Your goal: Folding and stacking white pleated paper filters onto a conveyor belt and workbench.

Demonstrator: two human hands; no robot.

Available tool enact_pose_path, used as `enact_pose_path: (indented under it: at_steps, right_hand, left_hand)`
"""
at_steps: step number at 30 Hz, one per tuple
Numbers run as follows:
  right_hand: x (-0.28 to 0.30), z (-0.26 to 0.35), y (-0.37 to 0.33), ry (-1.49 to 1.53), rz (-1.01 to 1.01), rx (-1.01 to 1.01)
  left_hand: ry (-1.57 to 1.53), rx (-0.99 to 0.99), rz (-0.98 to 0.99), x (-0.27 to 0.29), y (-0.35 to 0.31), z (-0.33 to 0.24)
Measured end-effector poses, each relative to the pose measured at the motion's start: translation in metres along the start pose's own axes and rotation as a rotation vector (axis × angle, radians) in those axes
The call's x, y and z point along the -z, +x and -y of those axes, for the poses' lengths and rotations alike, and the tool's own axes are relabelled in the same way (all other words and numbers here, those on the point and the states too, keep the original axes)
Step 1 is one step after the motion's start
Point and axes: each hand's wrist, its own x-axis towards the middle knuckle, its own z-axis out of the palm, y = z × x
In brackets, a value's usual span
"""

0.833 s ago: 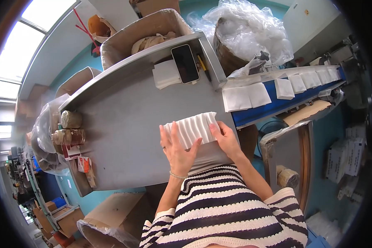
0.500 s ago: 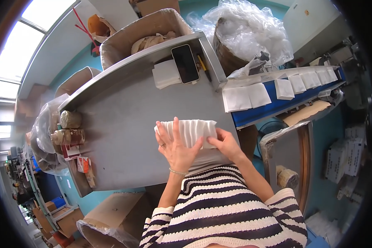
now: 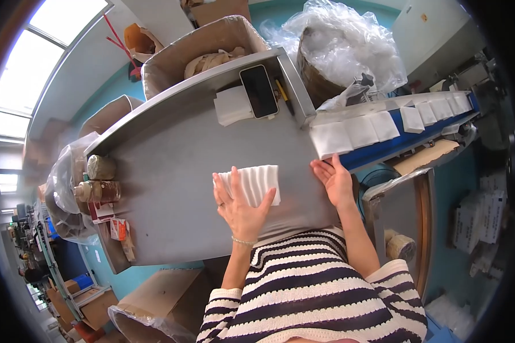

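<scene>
A row of white flat packets [image 3: 252, 182] sits bunched on the grey metal table, its upper edges in wavy ridges. Across it lies my left hand [image 3: 241, 214], fingers spread over the left end and thumb against the front near the right end, holding the row together. My right hand [image 3: 336, 182] reaches to the table's right edge, palm turned partly up and fingers stretched out. Its fingertips are at the lower edge of the nearest white packet [image 3: 331, 140] at the belt's end; whether they touch it I cannot tell. Several more packets lie along the blue conveyor belt [image 3: 357, 157].
A phone [image 3: 259, 91] rests partly on white sheets [image 3: 230, 107] at the table's back, beside a yellow-and-black pen [image 3: 284, 96]. Bottles [image 3: 100, 190] and tape rolls stand at the left edge. Behind are a cardboard box [image 3: 206, 48] and a bag of clear plastic [image 3: 355, 48].
My right hand has left the row of packets and moved right to the belt's end. The row under my left hand is shorter on its right side. Packets on the belt have advanced toward the table.
</scene>
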Motion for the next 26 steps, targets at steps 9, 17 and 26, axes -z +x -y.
enact_pose_path:
  at_steps: [9,17,26]
  right_hand:
    - [-0.029,-0.022,-0.034,-0.573,0.263,0.134]
    - [0.007,-0.004,-0.03,-0.45,0.092,-0.011]
    - [-0.021,0.0,-0.034,-0.695,0.339,0.144]
  left_hand:
    - [-0.138,-0.065,0.087,-0.008,-0.01,-0.026]
    - [-0.231,-0.102,0.074,-0.007,-0.005,-0.017]
    - [0.022,-0.147,0.183,-0.006,-0.003,-0.048]
